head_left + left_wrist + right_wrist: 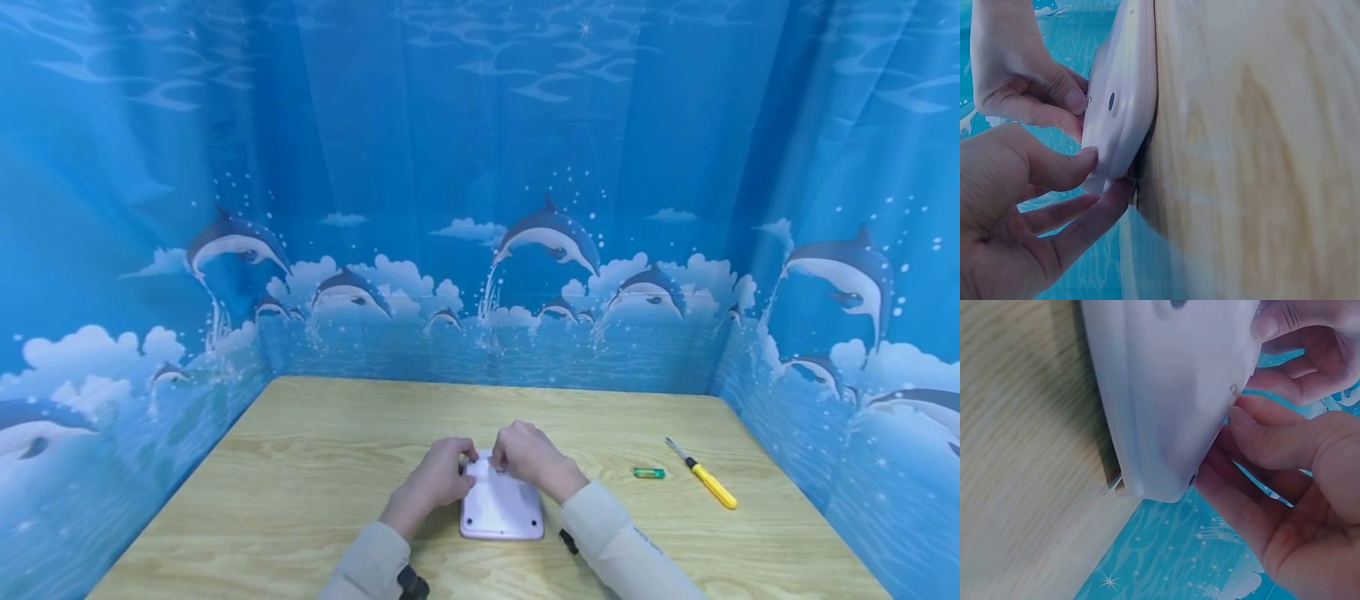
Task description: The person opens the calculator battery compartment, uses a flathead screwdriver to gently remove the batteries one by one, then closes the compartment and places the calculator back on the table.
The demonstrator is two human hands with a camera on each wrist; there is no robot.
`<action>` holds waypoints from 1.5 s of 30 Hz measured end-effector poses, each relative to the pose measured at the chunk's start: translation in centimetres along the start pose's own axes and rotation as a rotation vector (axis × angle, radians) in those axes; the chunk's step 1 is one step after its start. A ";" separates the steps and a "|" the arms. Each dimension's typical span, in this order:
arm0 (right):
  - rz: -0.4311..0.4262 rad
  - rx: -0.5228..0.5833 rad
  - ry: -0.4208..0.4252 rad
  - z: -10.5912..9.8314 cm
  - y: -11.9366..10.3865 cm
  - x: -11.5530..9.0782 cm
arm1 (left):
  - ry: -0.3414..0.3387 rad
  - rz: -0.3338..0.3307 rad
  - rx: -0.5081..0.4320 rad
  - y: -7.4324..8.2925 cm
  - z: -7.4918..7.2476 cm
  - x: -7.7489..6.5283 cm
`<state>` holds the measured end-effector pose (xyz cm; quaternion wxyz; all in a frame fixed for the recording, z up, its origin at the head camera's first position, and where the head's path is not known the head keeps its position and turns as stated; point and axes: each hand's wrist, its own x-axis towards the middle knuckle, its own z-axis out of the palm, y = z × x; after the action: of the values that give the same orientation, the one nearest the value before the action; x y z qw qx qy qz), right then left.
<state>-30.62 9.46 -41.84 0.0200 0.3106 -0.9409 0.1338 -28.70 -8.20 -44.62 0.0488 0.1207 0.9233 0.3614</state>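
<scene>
A flat, pale pink device [502,507] with rounded corners lies on the table, small dark feet on its upward face; its exact kind is unclear. My left hand [441,472] grips its left edge near the far end, the thumb [1079,164] on the upper face and a finger at the side. At the far end my right hand [531,454] bends over the device, fingers curled. In the right wrist view its thumb [1249,422] presses beside a small metal-looking bit [1233,389], with another finger against the edge. What lies under those fingertips is mostly hidden.
A green battery [648,473] lies to the right of the device on the wooden table [322,450]. Farther right is a screwdriver [708,482] with a yellow handle, its tip pointing away. Blue dolphin-print curtains [480,167] enclose the back and sides.
</scene>
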 end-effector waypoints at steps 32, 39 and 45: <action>0.242 0.181 0.064 -0.4 0.9 -2.8 | 0.018 0.013 0.032 0.2 0.0 -0.1; 0.329 0.201 0.037 0.0 0.9 -3.1 | 0.021 0.024 0.033 0.0 0.1 -0.3; 0.360 0.176 0.043 -0.2 0.8 -3.2 | 0.025 0.022 0.036 0.1 0.1 -0.2</action>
<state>-28.51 12.05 -42.21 -0.0113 0.1348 -0.9652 0.2236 -28.45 -8.17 -44.64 0.0310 0.1270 0.9289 0.3466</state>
